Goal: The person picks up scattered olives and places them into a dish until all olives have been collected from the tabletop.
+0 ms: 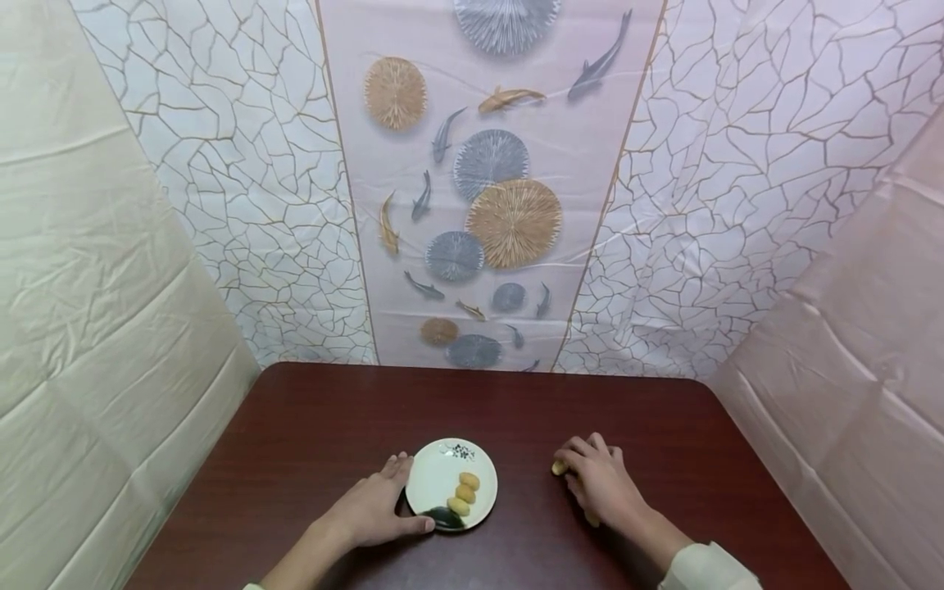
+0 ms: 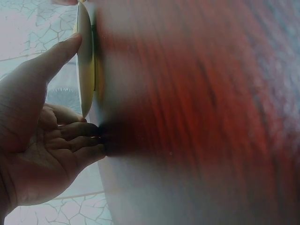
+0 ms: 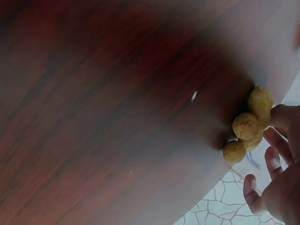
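My left hand [image 1: 372, 504] lies against the left rim of the white plate [image 1: 428, 467], its fingers and thumb fairly straight. In the left wrist view the thumb [image 2: 58, 54] touches the plate's edge [image 2: 84, 61]; other fingers rest on the tabletop. Three peanuts in their shells [image 1: 465, 493] sit on the plate's right half. To the right, my right hand [image 1: 601, 479] curls low over the table and pinches a peanut [image 1: 559, 467] at the thumb and fingertips. Several peanuts [image 3: 245, 126] bunch near those fingers in the right wrist view; another peanut [image 1: 592, 519] shows beneath the palm.
A dark red wooden table [image 1: 354, 410] stands under both hands. Behind it hangs a patterned curtain [image 1: 472, 205] with fish and round motifs, and beige fabric [image 1: 133, 328] closes both sides. A small whitish fleck [image 3: 194, 96] lies on the tabletop.
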Tool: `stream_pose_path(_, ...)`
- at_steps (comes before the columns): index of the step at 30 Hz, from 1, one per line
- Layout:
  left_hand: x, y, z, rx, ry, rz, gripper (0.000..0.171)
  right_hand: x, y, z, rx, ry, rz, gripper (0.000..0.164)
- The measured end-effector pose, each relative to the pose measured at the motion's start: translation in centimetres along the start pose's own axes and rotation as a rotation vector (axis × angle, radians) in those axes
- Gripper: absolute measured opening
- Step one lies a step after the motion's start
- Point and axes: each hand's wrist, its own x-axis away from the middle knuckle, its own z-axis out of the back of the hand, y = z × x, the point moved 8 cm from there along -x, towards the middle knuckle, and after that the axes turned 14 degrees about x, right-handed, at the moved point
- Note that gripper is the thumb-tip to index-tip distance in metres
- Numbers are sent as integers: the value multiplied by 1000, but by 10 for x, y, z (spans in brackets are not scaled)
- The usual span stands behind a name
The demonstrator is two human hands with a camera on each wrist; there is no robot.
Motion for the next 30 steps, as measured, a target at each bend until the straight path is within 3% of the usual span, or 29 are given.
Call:
stream_pose_path(13,3,-1,-3,2,-8,9,121,3,-4,-7,47,-16,-21,24)
stream_pose_path(30,-2,-4,-2,-7,6,3,119,-5,-19,14,8,74,7,33)
